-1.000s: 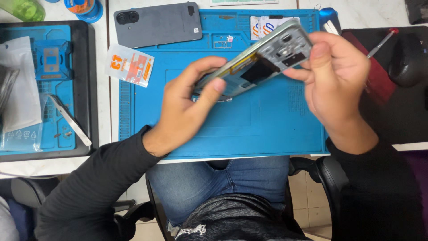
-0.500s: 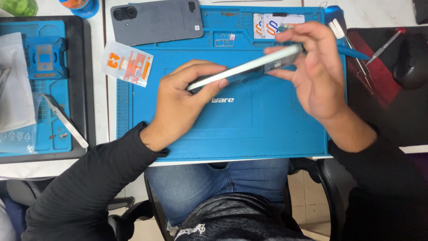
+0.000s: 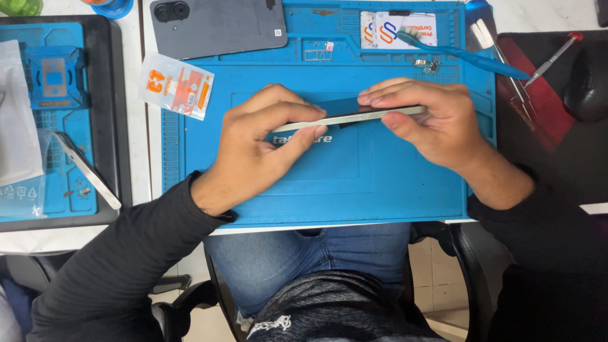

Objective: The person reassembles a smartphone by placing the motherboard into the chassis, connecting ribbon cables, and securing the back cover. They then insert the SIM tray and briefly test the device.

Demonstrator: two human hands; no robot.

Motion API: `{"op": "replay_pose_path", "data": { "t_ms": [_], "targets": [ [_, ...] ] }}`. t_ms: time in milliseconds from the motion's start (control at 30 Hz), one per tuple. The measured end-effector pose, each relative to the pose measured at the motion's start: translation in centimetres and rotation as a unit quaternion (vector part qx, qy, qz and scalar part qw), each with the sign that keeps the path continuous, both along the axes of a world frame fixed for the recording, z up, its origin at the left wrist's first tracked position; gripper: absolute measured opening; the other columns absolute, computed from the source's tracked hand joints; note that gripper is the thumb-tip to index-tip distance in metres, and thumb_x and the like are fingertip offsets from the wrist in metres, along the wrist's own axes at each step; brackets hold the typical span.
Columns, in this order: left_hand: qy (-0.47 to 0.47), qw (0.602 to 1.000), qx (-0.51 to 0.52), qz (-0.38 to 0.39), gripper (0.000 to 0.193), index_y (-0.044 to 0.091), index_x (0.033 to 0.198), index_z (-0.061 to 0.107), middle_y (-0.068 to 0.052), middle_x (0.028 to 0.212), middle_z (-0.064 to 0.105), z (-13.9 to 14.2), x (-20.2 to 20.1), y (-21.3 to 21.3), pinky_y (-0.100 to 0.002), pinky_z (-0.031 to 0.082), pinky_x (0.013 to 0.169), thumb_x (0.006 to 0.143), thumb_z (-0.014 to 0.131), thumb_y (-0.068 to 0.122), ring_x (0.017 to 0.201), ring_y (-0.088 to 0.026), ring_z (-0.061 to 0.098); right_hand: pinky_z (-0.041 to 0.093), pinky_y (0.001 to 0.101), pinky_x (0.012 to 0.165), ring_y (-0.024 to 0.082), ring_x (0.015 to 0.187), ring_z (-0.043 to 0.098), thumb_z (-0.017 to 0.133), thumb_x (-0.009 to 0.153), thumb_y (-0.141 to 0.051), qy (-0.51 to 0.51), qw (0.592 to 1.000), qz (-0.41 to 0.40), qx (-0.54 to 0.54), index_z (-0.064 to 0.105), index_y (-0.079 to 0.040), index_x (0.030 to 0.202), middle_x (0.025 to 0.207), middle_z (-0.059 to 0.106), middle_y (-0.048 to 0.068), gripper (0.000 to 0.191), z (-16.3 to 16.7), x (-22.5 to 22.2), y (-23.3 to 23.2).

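We work over the blue mat (image 3: 392, 190). The grey back cover (image 3: 218, 26) already lies off at the mat's top edge, so the phone (image 3: 348, 118) is open and not yet closed up. It is held edge-on above the mat, our left hand (image 3: 253, 149) and right hand (image 3: 437, 123) each pinching an end. Small screws (image 3: 427, 64), probably, lie loose near the tweezers (image 3: 465, 56).

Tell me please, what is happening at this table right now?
A person seated at a blue work mat holds a thin phone body edge-on above it, the left hand gripping one end and the right hand the other. A dark grey back cover lies at the mat's top edge. Blue tweezers and a red-tipped screwdriver rest to the right, untouched.
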State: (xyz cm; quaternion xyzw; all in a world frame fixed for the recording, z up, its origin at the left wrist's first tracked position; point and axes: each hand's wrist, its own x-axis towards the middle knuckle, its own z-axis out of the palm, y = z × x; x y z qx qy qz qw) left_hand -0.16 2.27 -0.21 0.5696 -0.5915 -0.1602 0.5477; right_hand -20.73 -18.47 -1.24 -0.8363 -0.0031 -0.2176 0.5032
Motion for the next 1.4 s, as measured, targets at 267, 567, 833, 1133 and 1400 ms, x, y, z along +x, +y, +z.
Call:
{"op": "replay_pose_path", "data": {
  "t_ms": [267,567,833,1133,1400],
  "targets": [
    [0.076,0.997,0.012,0.015,0.020,0.003,0.114,0.073,-0.007,0.109,0.071,-0.3,0.3,-0.5,-0.026,0.055,0.086,0.095,0.080,0.007,0.099,-0.015,0.069,0.057,0.0454,0.111,0.031,0.120,0.068,0.062,0.110,-0.010,0.031,0.993,-0.027,0.108,0.065,0.006,0.124,0.129,0.070,0.022,0.021,-1.7,-0.4,-0.2],
    [0.257,0.958,0.115,0.053,0.034,0.007,0.127,0.073,0.004,0.097,0.067,-1.9,2.6,-0.6,-0.018,0.045,0.077,0.109,0.061,0.033,0.086,-0.004,0.054,0.060,0.0588,0.105,0.031,0.132,0.062,0.047,0.115,-0.027,0.062,0.922,0.019,0.381,0.054,0.001,0.134,0.143,0.057,0.019,0.034,-1.6,-0.2,-1.7],
    [0.247,0.960,0.118,0.066,0.032,0.006,0.121,0.072,0.004,0.098,0.068,-3.1,2.8,-0.7,-0.020,0.047,0.081,0.109,0.061,0.033,0.089,-0.004,0.055,0.056,0.0259,0.079,0.015,0.090,0.068,0.054,0.109,-0.028,0.209,0.972,-0.098,0.035,0.069,-0.001,0.129,0.105,0.074,0.008,0.036,-0.4,-0.5,-1.6],
    [0.313,0.948,0.058,0.021,0.031,0.004,0.123,0.066,0.002,0.111,0.070,-2.9,0.7,-1.3,-0.021,0.050,0.093,0.112,0.055,0.031,0.101,-0.005,0.060,0.050,0.0242,0.071,0.011,0.079,0.062,0.058,0.108,-0.022,0.199,0.972,-0.122,0.018,0.073,-0.003,0.126,0.087,0.070,0.007,0.030,1.1,0.7,0.2],
    [0.281,0.956,0.064,0.057,0.020,0.005,0.112,0.056,0.003,0.096,0.062,-2.5,-1.8,-1.5,-0.020,0.046,0.074,0.106,0.071,0.018,0.086,-0.002,0.053,0.058,0.0271,0.078,0.016,0.091,0.075,0.070,0.103,-0.013,0.121,0.981,-0.103,-0.113,0.076,-0.002,0.114,0.105,0.078,0.010,0.017,3.0,1.7,2.1]
  ]
}}
